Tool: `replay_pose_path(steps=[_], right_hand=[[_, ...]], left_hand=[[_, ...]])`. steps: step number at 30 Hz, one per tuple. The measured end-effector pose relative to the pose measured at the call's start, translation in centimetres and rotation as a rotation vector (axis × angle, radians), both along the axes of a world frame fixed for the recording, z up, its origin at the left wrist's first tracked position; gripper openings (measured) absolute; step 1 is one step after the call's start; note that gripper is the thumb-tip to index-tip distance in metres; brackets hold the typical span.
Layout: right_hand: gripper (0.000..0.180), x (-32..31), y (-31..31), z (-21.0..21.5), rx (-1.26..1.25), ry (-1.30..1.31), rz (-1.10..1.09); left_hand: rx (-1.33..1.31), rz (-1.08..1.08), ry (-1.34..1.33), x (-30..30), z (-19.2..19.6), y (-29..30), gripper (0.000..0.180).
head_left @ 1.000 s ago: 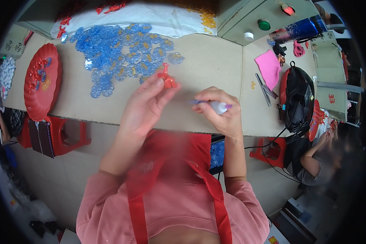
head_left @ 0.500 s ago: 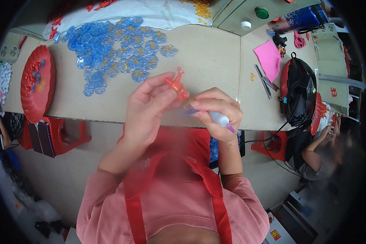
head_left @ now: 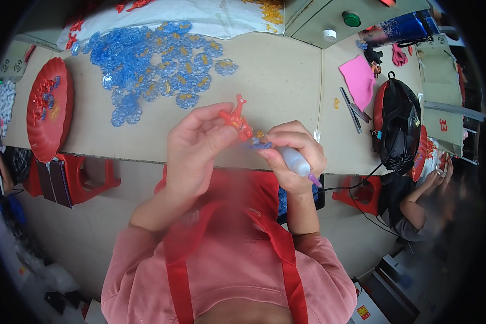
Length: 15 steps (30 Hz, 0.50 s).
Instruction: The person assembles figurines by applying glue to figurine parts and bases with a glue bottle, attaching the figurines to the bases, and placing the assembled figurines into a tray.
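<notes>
My left hand [head_left: 197,143] is closed on a small red translucent plastic figurine [head_left: 235,120], gripped between thumb and fingers with its narrow end up. Just right of it, my right hand [head_left: 299,151] pinches a small blue clear plastic piece with a yellow part [head_left: 261,143] between thumb and fingertips. Tucked in that same hand is a white squeeze bottle [head_left: 295,161], whose purple tip points down and right. The figurine and the blue piece are very close; whether they touch I cannot tell. Both hands are above the table's near edge.
Many blue flower-like pieces [head_left: 162,65] with yellow parts lie on the table [head_left: 275,81]. A red scalloped tray [head_left: 38,129] holds small parts at left. Tweezers [head_left: 351,110], a pink cloth [head_left: 357,81] and a black bag [head_left: 399,119] lie right. Another person's arm [head_left: 416,200] shows far right.
The right hand has shifted slightly right and turned, so the squeeze bottle shows more and its tip points lower. The red figurine has moved slightly down and right.
</notes>
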State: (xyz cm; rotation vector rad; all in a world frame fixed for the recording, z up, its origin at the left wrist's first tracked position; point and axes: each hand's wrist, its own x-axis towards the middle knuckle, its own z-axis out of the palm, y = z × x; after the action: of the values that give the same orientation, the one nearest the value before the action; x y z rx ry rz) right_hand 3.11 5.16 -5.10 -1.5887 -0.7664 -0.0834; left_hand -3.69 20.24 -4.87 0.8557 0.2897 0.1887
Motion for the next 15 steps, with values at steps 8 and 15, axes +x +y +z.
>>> replay_pose_path(steps=[8, 15], right_hand=[[0.02, -0.32, -0.09, 0.59, -0.037, -0.082, 0.013], [0.02, -0.42, 0.09, 0.61, -0.065, -0.143, -0.01]], left_hand=[[0.016, -0.026, 0.003, -0.21, 0.08, 0.33, 0.029], [0.095, -0.013, -0.031, -0.33, 0.41, 0.32, 0.027]])
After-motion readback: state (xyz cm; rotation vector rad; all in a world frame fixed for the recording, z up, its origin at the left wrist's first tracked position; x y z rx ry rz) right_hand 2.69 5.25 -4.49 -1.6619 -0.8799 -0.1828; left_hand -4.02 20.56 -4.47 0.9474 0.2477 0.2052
